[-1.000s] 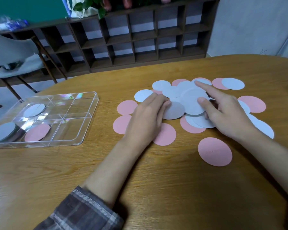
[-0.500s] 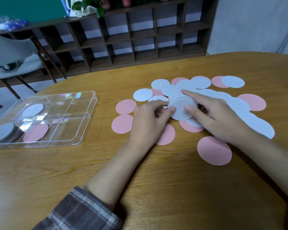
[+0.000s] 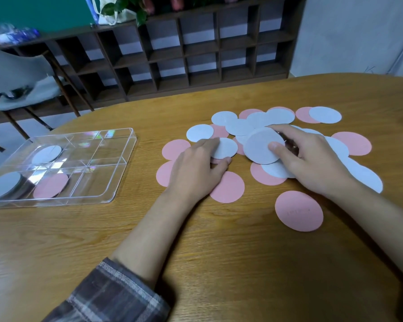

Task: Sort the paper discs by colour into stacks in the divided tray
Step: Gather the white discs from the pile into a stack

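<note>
Pinching a tilted stack of grey discs (image 3: 257,147) in the right grip (image 3: 312,163), thumb on its face, fingers curling over the far edge. Pressing the left grip (image 3: 196,168), fingers straight, onto a single grey disc (image 3: 227,148) just beside. Working among loose pink discs (image 3: 299,211) on the worktop (image 3: 219,263), well apart from the clear tray (image 3: 126,145) at left, holding grey and pink discs in separate compartments.

I sit at a rounded light-brown wooden table (image 3: 219,263). Beyond its far edge a long, low, dark brown wooden cubby shelf (image 3: 196,56) runs along the wall, its square compartments open to pale backing. Above it the wall is teal (image 3: 33,10); to the right stands a plain pale grey wall (image 3: 349,31). Off the table's left edge, a grey shell chair with dark wooden legs (image 3: 16,73) stands on grey floor (image 3: 14,133).
</note>
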A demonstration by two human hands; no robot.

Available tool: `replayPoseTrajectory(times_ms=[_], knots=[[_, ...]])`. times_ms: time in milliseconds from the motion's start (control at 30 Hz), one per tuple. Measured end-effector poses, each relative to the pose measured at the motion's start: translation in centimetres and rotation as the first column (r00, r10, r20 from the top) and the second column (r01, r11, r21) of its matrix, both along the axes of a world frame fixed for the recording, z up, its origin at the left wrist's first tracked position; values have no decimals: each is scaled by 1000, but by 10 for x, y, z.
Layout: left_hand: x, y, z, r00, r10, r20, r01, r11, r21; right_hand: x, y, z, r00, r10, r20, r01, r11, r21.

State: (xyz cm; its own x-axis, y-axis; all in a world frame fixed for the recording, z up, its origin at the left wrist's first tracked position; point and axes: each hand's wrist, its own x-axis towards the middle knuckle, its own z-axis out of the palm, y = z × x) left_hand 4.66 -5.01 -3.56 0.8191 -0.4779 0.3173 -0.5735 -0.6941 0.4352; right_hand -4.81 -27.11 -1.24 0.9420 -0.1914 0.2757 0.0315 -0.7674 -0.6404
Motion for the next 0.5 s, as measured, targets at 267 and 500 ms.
replayPoseTrajectory(times_ms=[267,500], knots=[[-5,5,7,993,-63,103,70,995,-66,0,0,1,999,-50,12,50,998,39],[-17,-1,14,970,-54,236,122,951,-283,2,-2,-1,999,-37,22,35,995,96]])
